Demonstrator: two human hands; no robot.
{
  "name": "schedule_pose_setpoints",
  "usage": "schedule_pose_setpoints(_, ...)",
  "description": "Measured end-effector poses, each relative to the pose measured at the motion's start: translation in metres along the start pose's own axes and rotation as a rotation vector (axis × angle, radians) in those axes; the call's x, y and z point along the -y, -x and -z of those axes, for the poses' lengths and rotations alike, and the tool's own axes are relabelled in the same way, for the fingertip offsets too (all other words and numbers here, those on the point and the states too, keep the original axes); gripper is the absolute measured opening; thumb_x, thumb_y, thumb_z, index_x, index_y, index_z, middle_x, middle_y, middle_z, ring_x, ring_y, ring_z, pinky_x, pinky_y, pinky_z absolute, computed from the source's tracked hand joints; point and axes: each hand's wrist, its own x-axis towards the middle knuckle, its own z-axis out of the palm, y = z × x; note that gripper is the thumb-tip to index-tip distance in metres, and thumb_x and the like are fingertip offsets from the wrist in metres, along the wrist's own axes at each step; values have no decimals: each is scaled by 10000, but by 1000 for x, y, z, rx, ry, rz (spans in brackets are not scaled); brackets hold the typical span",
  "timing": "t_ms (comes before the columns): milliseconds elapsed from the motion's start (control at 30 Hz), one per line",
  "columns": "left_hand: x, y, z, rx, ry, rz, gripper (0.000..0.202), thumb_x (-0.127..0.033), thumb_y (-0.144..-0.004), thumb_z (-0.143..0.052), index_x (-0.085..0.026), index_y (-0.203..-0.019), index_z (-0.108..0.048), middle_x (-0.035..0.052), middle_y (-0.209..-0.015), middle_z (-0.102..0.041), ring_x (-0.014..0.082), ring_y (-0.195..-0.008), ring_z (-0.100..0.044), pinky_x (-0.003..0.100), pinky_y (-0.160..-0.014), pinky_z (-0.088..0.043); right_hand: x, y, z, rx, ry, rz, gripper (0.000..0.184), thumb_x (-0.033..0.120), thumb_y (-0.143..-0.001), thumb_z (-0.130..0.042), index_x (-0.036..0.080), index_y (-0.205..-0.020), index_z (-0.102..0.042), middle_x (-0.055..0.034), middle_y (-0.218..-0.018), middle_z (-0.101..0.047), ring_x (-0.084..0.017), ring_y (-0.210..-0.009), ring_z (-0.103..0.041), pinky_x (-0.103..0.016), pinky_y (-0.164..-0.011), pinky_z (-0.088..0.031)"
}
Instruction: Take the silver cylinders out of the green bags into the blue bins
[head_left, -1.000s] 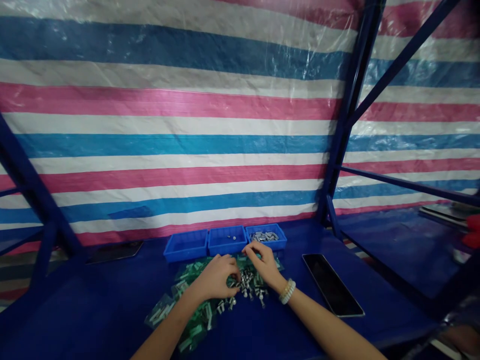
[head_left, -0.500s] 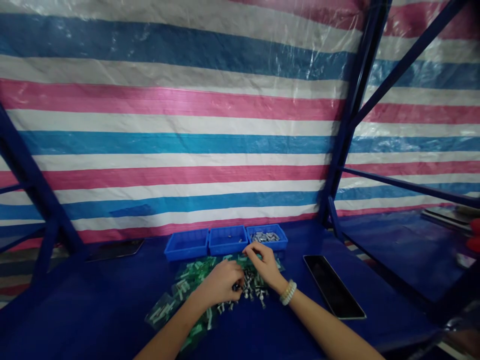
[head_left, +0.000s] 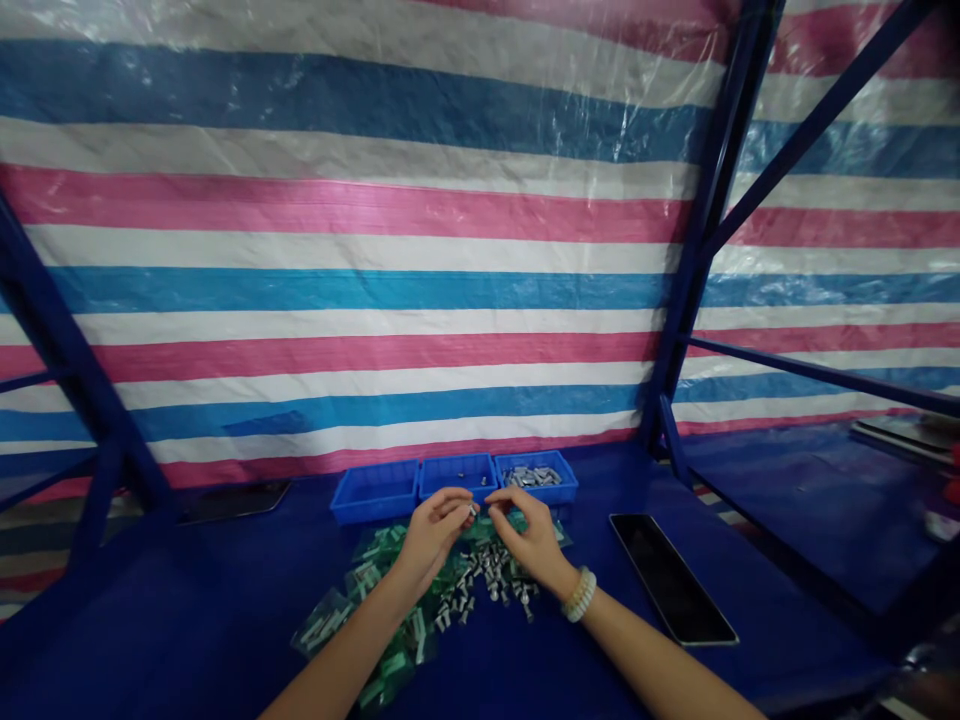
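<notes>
- While it hovers over the pile of loose metal parts, the left hand pinches one small metal part between its fingers.
- Just beside that piece, the right hand, a beaded bracelet at its wrist, has its fingers drawn together; whether they grip anything I cannot tell.
- Green packets lie around the pile on the blue tabletop.
- Three blue trays stand behind, and a dark phone lies to the right.

1 pale beaded bracelet below the right hand.
</notes>
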Motion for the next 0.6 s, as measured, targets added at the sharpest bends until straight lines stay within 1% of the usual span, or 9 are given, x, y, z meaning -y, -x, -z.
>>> schedule_pose_setpoints(67, 2, 0, -1, -26, 92, 42, 331, -281, -579, -867, -144, -851, -737, 42, -801, -747, 127, -703, -659, 230, -720, -522, 0, 1, 0, -4, 9, 54, 131, 166, -862, -569, 191, -969, -639, -30, -810, -645, -179, -746, -615, -301, -719, -485)
schedule_pose_setpoints(167, 4, 1, -2, -60, 146, 67, 325, -273, -511, -907, -138, -769, -762, 42, -778, -753, 141, -726, -682, 232, -745, -539, 0, 1, -1, -10, 17, 129, 130, 152, -864, -580, 206, -970, -632, -33, -828, -648, -187, -785, -616, -322, -753, -494)
schedule_pose_setpoints(267, 6, 2, -4, -86, 157, 72, 325, -270, -474, -925, -146, -731, -769, 30, -740, -753, 137, -710, -687, 220, -730, -545, -1, 0, -1, -15, 13, 167, 120, 159, -885, -584, 218, -969, -646, -41, -853, -669, -192, -810, -621, -332, -764, -501)
schedule_pose_setpoints(433, 6, 3, -5, -81, 121, 77, 338, -303, -473, -927, -146, -730, -775, 32, -723, -755, 119, -676, -673, 200, -698, -537, -3, -2, -1, 2, -3, 217, 111, 165, -893, -615, 229, -961, -674, -40, -863, -698, -197, -834, -632, -350, -792, -500)
schedule_pose_setpoints(600, 9, 3, -3, -54, 93, 84, 339, -312, -496, -918, -141, -748, -768, 30, -708, -744, 114, -659, -655, 207, -693, -523, -3, -4, 1, 21, -11, 226, 112, 151, -891, -616, 225, -939, -685, -39, -839, -696, -194, -811, -625, -353, -777, -495)
